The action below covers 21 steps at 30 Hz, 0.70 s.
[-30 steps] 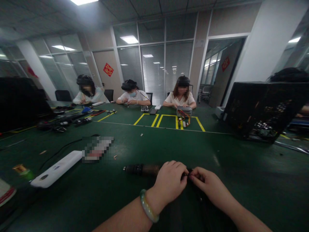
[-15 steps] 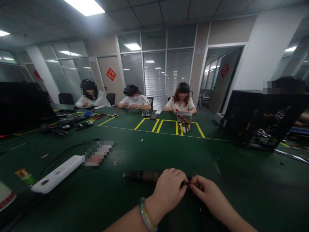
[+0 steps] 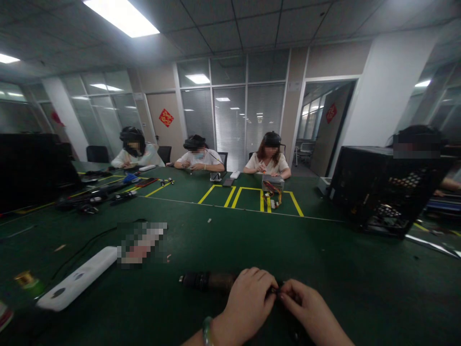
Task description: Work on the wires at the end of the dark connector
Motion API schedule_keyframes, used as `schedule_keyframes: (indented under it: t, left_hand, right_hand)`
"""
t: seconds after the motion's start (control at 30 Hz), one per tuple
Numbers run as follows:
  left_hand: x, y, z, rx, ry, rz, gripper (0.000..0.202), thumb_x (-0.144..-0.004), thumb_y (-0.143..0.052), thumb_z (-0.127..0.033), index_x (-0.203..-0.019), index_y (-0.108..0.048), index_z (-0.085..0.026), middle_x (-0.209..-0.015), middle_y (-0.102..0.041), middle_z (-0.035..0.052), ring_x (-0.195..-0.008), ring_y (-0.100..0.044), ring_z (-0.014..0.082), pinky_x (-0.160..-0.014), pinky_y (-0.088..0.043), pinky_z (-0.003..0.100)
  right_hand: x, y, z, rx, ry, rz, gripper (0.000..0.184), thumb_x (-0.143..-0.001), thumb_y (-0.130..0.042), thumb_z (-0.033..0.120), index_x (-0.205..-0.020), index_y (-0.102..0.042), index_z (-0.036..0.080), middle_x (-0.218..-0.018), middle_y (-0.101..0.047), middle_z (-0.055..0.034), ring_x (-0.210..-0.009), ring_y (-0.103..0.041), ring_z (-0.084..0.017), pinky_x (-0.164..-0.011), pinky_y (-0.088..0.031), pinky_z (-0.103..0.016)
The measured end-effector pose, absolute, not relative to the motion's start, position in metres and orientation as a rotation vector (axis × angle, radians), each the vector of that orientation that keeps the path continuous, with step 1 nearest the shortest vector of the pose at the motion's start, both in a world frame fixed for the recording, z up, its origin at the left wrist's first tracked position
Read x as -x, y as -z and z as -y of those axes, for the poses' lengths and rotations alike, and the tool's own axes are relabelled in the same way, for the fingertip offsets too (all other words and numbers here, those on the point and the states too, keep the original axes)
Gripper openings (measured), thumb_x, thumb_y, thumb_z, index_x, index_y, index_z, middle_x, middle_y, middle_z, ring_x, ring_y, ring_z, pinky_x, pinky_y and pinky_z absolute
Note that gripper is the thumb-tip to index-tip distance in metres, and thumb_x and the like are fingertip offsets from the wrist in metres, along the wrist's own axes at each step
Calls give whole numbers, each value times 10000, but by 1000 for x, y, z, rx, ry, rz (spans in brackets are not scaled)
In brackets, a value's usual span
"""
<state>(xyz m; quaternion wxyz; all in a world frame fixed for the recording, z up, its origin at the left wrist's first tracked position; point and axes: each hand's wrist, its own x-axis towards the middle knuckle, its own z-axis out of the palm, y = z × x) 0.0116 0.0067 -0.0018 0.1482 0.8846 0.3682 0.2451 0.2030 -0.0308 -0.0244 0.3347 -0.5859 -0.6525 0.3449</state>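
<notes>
A dark electric screwdriver [image 3: 218, 282], brown in the middle with black rings and a metal tip at its left end, lies across the green table in front of me. My left hand [image 3: 249, 298], with a green bangle at the wrist, is closed over its rear part and hides it. Beside it, my right hand [image 3: 306, 305] pinches a small dark part at the screwdriver's rear end between thumb and forefinger. That part is mostly covered by fingers. The fingertips of both hands nearly meet there.
A white power strip [image 3: 78, 278] and a small green bottle with a gold cap [image 3: 29, 283] are at left. A black computer case [image 3: 383, 192] stands at right. Across the table [image 3: 252, 245], people sit working, one behind a grey power supply [image 3: 272, 182] with coloured wires.
The view has tilted up a little, so everything sits lower in the picture. Both hands keep nearly the same hold. The person opposite has lifted a hand with something orange.
</notes>
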Motion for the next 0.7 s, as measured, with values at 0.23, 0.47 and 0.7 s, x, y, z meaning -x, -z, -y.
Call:
schedule_keyframes:
  t: [0.23, 0.47, 0.7]
  left_hand:
    - [-11, 1, -7, -2544, -678, -1062, 143, -847, -644, -171, -969, -600, -231, -1035, -643, -13, -994, -550, 193, -907, -388, 334]
    - [-9, -4, -9, -2602, -642, -1007, 117, -875, -622, -167, -964, -627, -242, -1059, -645, -28, -1014, -553, 175, -912, -392, 317]
    - [-10, -8, -3, -2582, -657, -1055, 173, -861, -643, -188, -1017, -606, -253, -1036, -644, -36, -988, -552, 175, -879, -398, 310]
  right_hand:
    - [-205, 29, 29, 1525, -848, 1736, 151, -873, -558, 292, -812, -661, 198, -737, -635, 11, -690, -577, -180, -615, -411, -220]
    - [-203, 24, 30, 1543, -817, 1750, 148, -875, -561, 275, -803, -661, 193, -731, -630, 14, -692, -576, -174, -618, -407, -211]
    - [-201, 20, 34, 1551, -789, 1751, 143, -880, -559, 261, -788, -649, 198, -742, -642, 20, -704, -593, -175, -622, -407, -211]
